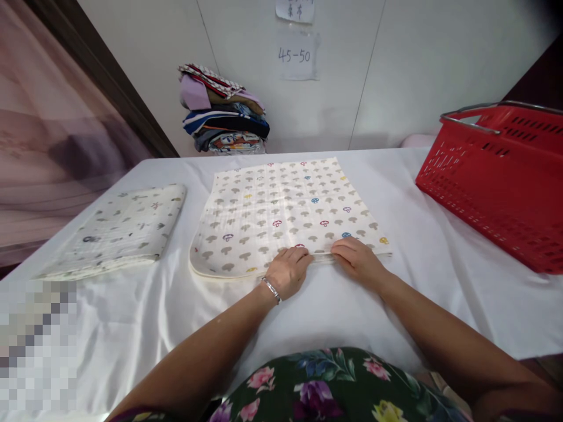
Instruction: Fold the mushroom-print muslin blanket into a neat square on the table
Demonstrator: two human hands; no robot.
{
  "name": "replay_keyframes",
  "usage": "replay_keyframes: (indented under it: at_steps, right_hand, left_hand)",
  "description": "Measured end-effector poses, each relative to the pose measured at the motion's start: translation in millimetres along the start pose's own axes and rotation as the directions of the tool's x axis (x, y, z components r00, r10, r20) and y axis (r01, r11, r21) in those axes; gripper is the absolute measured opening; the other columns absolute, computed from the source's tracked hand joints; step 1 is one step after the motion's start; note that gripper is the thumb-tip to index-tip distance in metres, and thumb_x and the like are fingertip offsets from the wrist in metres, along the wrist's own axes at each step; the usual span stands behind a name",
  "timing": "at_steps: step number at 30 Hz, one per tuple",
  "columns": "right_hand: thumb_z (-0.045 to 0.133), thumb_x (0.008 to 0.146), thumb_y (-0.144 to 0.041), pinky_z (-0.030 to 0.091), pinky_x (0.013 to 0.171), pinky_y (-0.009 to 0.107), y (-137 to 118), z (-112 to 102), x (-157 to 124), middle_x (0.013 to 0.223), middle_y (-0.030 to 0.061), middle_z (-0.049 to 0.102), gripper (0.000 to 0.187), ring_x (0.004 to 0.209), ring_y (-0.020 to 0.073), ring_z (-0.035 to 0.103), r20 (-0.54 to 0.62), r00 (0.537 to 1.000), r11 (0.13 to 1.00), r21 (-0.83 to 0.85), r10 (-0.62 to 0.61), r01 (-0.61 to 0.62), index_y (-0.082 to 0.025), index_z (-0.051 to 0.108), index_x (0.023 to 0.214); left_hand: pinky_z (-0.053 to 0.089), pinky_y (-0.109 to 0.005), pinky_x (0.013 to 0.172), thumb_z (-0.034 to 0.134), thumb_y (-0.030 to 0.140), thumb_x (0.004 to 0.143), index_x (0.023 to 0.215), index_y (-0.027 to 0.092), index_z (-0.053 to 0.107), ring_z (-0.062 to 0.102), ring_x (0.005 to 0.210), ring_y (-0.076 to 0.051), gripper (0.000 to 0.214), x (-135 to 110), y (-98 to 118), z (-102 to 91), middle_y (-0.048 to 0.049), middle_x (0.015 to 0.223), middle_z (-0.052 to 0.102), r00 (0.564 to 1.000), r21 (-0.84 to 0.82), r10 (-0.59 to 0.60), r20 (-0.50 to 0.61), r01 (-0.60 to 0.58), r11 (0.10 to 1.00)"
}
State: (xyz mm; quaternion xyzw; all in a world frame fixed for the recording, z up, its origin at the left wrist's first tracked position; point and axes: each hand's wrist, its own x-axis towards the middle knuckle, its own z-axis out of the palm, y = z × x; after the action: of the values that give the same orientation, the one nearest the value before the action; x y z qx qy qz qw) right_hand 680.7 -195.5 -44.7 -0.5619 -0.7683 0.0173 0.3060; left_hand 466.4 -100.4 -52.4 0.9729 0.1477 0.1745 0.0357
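Observation:
A cream cloth (285,205) printed with small mushrooms lies folded and flat in front of me, its near left corner rounded. My left hand (288,271), with a silver bracelet at the wrist, grips the near edge around its middle, the fingers curled over the top. Just to the right, my right hand (358,261) pinches the same edge, fingers on top of the fabric. A short stretch of edge shows between the two hands. Both thumbs are mostly hidden.
On the left lies another folded cloth (127,228) with a leaf-like print. A stack of folded fabrics (226,117) stands at the back by the wall. The red plastic basket (497,187) with a metal handle is at right. White cloth covers the table (422,293).

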Motion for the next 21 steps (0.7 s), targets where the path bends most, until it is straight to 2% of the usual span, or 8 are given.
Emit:
replay_keyframes:
  at_steps: [8,14,21]
  right_hand:
    - [0.039,0.090,-0.016,0.043,0.072,0.032,2.6,2.4,-0.8,0.090,0.0067,0.061,0.023,0.082,0.0175,0.052,0.056,0.998,0.999,-0.033,-0.041,0.043,-0.019,0.062,0.090]
    - [0.040,0.088,-0.014,0.040,0.070,0.032,4.1,0.4,-0.6,0.090,0.0069,0.061,0.023,0.081,0.0180,0.050,0.007,0.998,0.992,-0.111,-0.064,0.065,-0.019,0.061,0.090]
    - [0.040,0.087,-0.012,0.040,0.072,0.031,5.2,-0.4,-1.4,0.090,0.0065,0.060,0.023,0.082,0.0168,0.050,0.128,0.988,0.995,-0.043,-0.085,0.092,-0.019,0.061,0.091]
  left_hand:
    - [0.041,-0.035,0.080,0.043,0.011,0.081,0.097,0.017,0.058,0.051,0.093,-0.020,0.023,4.3,3.7,-3.0,-0.0071,0.104,0.057,0.998,0.029,-0.047,0.032,0.046,0.999]
    - [0.042,-0.035,0.078,0.042,0.011,0.081,0.089,0.015,0.058,0.051,0.097,-0.021,0.018,6.0,6.1,-5.9,-0.0066,0.103,0.058,1.000,0.045,0.001,-0.015,-0.001,0.999]
    - [0.041,-0.034,0.080,0.042,0.010,0.082,0.086,0.015,0.057,0.049,0.103,-0.021,0.017,4.5,4.8,-4.8,-0.0061,0.104,0.059,0.996,0.043,0.041,-0.074,-0.037,0.998]
